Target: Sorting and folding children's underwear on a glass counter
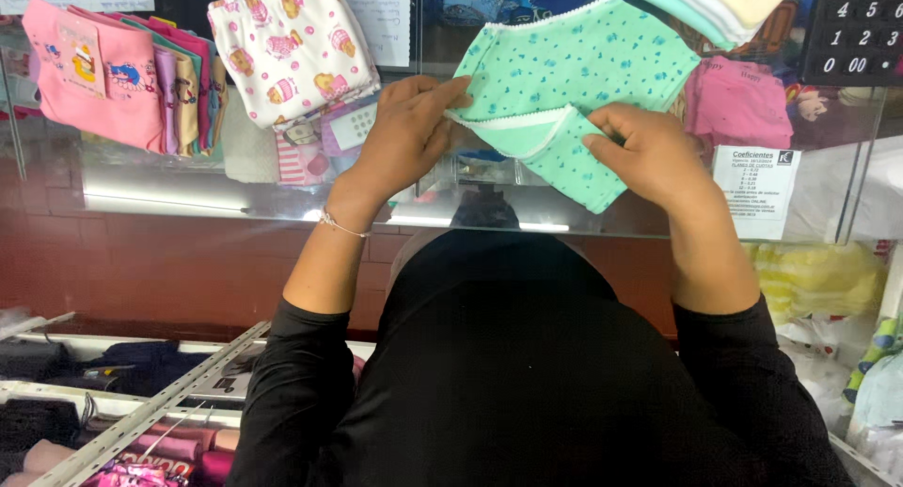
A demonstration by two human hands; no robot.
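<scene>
A mint-green garment (583,68) with small blue dots and white scalloped trim lies spread on the glass counter (235,191). My left hand (404,134) pinches its left edge near the white trim. My right hand (644,153) presses down on a folded-over lower flap of the same garment. Both arms wear black sleeves, and a thin bracelet circles the left wrist.
A white printed garment (287,45) and a stack of pink and coloured ones (94,68) lie at the left of the counter. More pink fabric (738,101), a small paper sign (755,191) and a calculator (856,31) sit at the right. Shelves with dark clothes (141,365) are below left.
</scene>
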